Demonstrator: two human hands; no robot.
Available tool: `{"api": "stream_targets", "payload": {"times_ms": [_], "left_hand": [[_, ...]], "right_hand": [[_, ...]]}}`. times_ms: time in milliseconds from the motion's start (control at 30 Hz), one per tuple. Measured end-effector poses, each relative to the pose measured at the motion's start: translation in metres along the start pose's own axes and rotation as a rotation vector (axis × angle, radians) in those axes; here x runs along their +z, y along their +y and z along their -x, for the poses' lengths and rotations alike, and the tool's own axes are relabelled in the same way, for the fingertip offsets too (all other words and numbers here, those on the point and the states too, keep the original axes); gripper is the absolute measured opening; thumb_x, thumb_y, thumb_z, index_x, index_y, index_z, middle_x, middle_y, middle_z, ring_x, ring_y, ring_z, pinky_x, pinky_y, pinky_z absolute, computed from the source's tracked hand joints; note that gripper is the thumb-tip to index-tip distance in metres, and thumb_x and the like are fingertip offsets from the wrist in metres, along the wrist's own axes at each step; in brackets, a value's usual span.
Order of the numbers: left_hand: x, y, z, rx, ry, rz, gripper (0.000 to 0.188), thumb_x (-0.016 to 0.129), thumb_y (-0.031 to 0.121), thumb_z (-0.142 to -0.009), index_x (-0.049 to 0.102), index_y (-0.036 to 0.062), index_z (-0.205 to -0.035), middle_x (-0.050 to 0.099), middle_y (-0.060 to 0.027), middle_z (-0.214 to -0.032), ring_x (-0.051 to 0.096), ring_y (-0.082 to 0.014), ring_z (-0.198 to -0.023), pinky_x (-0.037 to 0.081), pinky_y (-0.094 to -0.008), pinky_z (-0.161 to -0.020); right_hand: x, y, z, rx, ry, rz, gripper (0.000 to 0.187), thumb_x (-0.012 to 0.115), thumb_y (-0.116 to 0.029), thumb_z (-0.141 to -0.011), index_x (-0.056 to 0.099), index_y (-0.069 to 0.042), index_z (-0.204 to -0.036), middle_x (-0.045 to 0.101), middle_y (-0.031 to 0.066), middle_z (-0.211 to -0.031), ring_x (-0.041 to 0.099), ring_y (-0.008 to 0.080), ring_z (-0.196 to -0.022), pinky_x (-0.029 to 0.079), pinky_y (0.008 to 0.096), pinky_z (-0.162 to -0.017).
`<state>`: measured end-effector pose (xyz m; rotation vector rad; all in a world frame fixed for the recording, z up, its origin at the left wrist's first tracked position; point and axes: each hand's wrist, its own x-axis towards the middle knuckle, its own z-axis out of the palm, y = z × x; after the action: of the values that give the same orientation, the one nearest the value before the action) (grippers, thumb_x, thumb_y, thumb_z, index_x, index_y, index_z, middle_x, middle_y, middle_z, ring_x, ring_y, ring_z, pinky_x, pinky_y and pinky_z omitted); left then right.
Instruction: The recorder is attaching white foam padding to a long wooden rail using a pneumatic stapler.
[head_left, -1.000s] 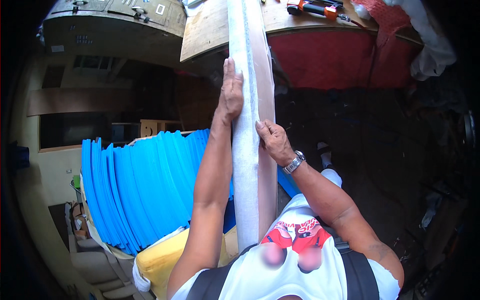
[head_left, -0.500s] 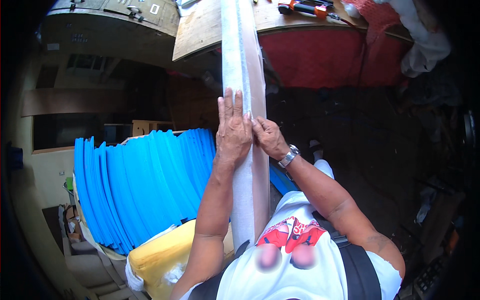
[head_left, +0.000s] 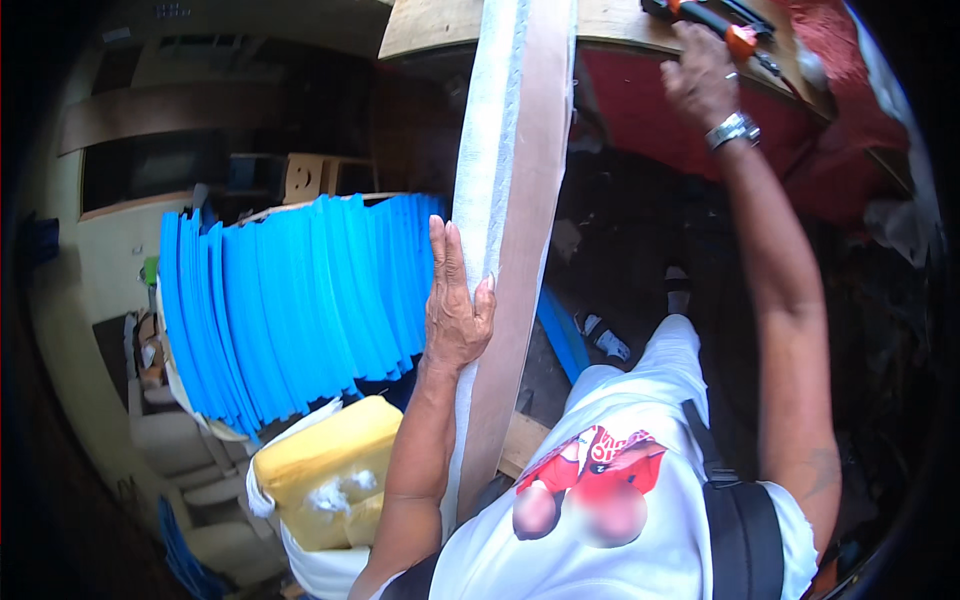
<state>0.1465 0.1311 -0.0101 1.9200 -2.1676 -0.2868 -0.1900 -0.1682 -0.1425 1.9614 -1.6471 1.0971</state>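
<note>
A long straight beam (head_left: pixel 525 200) runs away from my body to the table, its side brownish pink and a strip of white fabric (head_left: pixel 485 130) along its top left edge. My left hand (head_left: pixel 460 315) lies against the fabric side with its fingers stretched out, holding nothing. At the far right, my right hand (head_left: pixel 703 80), with a metal watch on its wrist, is off the beam. Its fingers are apart beside a black and orange air tool (head_left: pixel 735 38) on the table; I cannot tell whether they touch it.
The wooden table (head_left: pixel 430 25) crosses the far side, with red cloth (head_left: pixel 640 110) hanging under it. Left of the beam stands a stack of blue sheets (head_left: pixel 300 300), and nearer, a yellow foam block (head_left: pixel 325 460). A dark floor lies to the right.
My right hand has left the fabric edge and swung up and right to the air tool. My left hand stays on the beam. The whole view has shifted.
</note>
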Motion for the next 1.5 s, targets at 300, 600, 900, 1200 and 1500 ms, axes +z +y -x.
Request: {"api": "stream_targets", "payload": {"times_ms": [300, 600, 900, 1200, 1500], "left_hand": [[-0.006, 0.001, -0.005, -0.111, -0.111, 0.013, 0.085, 0.052, 0.014, -0.094, 0.003, 0.0098, -0.163, 0.006, -0.0199, -0.169, 0.014, -0.0385, -0.155, 0.021, -0.0471, -0.125], [0.004, -0.006, 0.006, -0.107, -0.121, -0.033, 0.081, 0.050, 0.015, -0.098, 0.003, 0.0154, -0.164, 0.005, -0.0158, -0.170, 0.014, -0.0361, -0.155, 0.023, -0.0473, -0.125], [0.005, -0.015, 0.018, -0.049, -0.146, -0.103, 0.080, 0.055, 0.023, -0.100, 0.007, 0.0310, -0.164, 0.003, -0.0103, -0.171, 0.014, -0.0348, -0.156, 0.031, -0.0515, -0.120], [0.003, -0.002, 0.017, 0.029, -0.161, -0.063, 0.084, 0.060, 0.020, -0.098, 0.009, 0.0334, -0.163, -0.001, -0.0118, -0.171, 0.014, -0.0396, -0.155, 0.031, -0.0507, -0.121], [0.003, -0.002, 0.023, 0.020, -0.138, -0.079, 0.091, 0.065, 0.012, -0.093, 0.011, 0.0314, -0.163, 0.001, -0.0143, -0.170, 0.015, -0.0390, -0.154, 0.027, -0.0482, -0.124]], "right_hand": [[0.117, 0.094, -0.050, -0.013, -0.529, 0.244, 0.057, 0.060, -0.035, -0.087, 0.052, 0.004, -0.127, 0.061, 0.0191, -0.121, 0.058, 0.0340, -0.114, 0.048, 0.0462, -0.097], [-0.003, 0.035, -0.070, 0.008, -0.663, 0.158, 0.041, 0.057, -0.031, -0.101, 0.054, -0.009, -0.135, 0.068, 0.0175, -0.118, 0.069, 0.0351, -0.100, 0.056, 0.0487, -0.080], [-0.128, -0.016, 0.020, 0.501, -0.480, -0.819, 0.031, 0.075, -0.030, -0.093, 0.069, -0.006, -0.112, 0.068, 0.0043, -0.091, 0.064, 0.0145, -0.069, 0.050, 0.0329, -0.057], [-0.215, -0.158, 0.175, 0.830, -0.778, -1.452, 0.030, 0.081, -0.013, -0.087, 0.070, -0.003, -0.113, 0.074, 0.0061, -0.088, 0.070, 0.0129, -0.076, 0.057, 0.0311, -0.070], [-0.219, -0.196, 0.192, 0.684, -0.689, -1.442, 0.031, 0.081, -0.023, -0.088, 0.072, -0.005, -0.111, 0.074, 0.0070, -0.085, 0.071, 0.0140, -0.074, 0.058, 0.0325, -0.068]]}}
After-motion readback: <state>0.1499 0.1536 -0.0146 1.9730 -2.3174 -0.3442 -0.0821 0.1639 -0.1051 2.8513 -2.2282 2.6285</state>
